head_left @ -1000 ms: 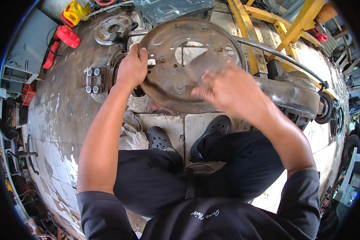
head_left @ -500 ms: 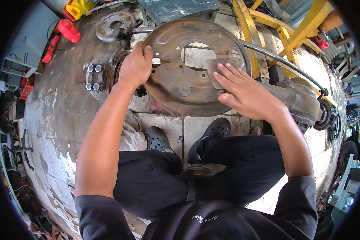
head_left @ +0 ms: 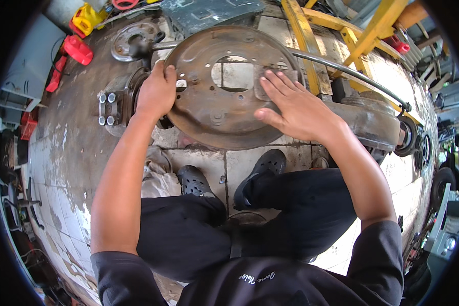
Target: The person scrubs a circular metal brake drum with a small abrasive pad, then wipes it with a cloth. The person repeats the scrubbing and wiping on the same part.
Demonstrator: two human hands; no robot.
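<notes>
Beyond your dark perforated shoes (head_left: 195,179): round rust-brown metal plate (head_left: 199,109), left rim clamped in your left hand (head_left: 156,93), presumably for steadiness. Your right hand (head_left: 298,108), flat, covers a thin brownish sheet (head_left: 259,87) against it, likely spreading pressure.

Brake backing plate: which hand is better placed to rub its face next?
Probably the right hand: it lies flat over a thin sheet against the brake backing plate. The left hand grips the plate's left edge, so it seems better suited to steadying.
</notes>
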